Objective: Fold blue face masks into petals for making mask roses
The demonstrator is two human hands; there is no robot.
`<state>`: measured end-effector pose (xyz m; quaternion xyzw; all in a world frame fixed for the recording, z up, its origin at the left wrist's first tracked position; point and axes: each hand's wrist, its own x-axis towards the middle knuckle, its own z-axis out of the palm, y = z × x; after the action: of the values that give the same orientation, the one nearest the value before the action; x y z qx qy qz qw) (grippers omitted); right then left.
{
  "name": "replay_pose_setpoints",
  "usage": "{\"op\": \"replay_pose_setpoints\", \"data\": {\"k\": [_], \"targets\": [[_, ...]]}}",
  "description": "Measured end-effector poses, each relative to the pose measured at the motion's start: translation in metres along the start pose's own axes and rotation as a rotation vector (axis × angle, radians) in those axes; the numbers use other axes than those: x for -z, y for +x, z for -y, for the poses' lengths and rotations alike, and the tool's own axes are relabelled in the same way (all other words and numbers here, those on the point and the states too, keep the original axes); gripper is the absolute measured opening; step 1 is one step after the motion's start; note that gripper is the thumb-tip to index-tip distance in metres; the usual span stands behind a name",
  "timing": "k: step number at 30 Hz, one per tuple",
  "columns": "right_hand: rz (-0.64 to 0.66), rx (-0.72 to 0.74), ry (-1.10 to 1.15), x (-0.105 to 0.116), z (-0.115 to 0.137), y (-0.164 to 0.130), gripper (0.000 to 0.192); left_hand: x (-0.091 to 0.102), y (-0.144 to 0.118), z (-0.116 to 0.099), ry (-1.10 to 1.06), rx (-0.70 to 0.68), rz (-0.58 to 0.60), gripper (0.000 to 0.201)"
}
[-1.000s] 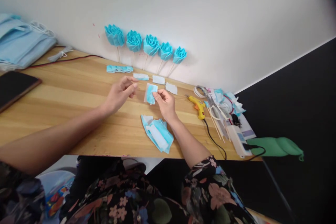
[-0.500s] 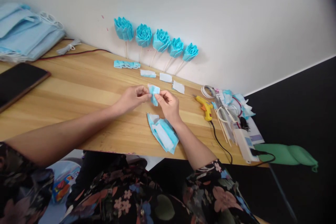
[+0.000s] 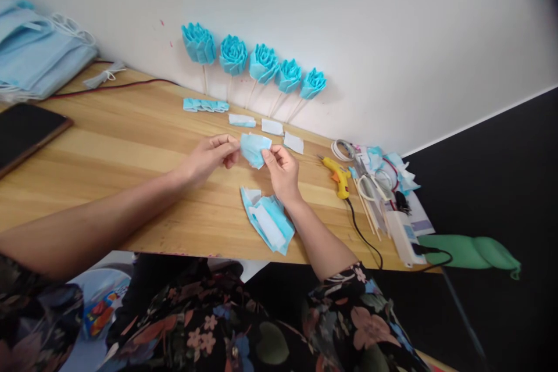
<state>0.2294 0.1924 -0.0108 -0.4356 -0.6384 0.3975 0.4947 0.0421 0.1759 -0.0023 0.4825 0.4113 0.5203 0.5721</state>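
A small light blue piece of mask fabric (image 3: 254,147) is spread between both hands just above the wooden table (image 3: 131,145). My left hand (image 3: 208,157) pinches its left edge with the fingertips. My right hand (image 3: 282,170) pinches its right edge. Right below my right wrist lies a pile of cut blue and white mask pieces (image 3: 268,218) near the table's front edge. Beyond the hands, three small white and blue fabric rectangles (image 3: 272,127) and a pleated blue strip (image 3: 204,105) lie in a row.
Several blue fabric roses on sticks (image 3: 253,64) lean against the white wall. A yellow glue gun (image 3: 338,174) with its black cord, scissors, sticks and scraps (image 3: 379,174) sit at the right end. A dark phone (image 3: 26,131) and stacked face masks (image 3: 39,55) lie far left.
My left hand came in to the fabric piece and took its left edge. The piece, first hanging folded from my right hand, is now pulled open wider between both hands.
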Motion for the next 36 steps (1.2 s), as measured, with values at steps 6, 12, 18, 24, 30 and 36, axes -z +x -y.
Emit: {"op": "replay_pose_setpoints", "data": {"k": [6,12,18,24,30,36], "targets": [[0.017,-0.017,0.033,0.000,-0.002,0.000,0.034,-0.001,-0.004,-0.001,0.113,0.052,0.151,0.050],[0.052,0.012,0.025,-0.002,0.000,-0.003,0.033,-0.004,-0.007,-0.003,0.285,0.002,0.223,0.030],[0.073,0.064,-0.047,-0.007,0.001,-0.007,0.028,-0.006,-0.008,0.005,0.335,0.022,0.183,0.031],[0.038,0.098,-0.167,-0.007,0.009,-0.008,0.025,-0.009,-0.011,0.000,0.304,0.049,0.245,0.034],[0.033,0.092,-0.239,-0.004,0.012,-0.009,0.024,-0.009,-0.011,-0.004,0.305,0.076,0.279,0.037],[0.026,0.081,-0.217,-0.006,0.010,-0.009,0.025,-0.006,-0.009,0.002,0.281,0.076,0.271,0.033]]}}
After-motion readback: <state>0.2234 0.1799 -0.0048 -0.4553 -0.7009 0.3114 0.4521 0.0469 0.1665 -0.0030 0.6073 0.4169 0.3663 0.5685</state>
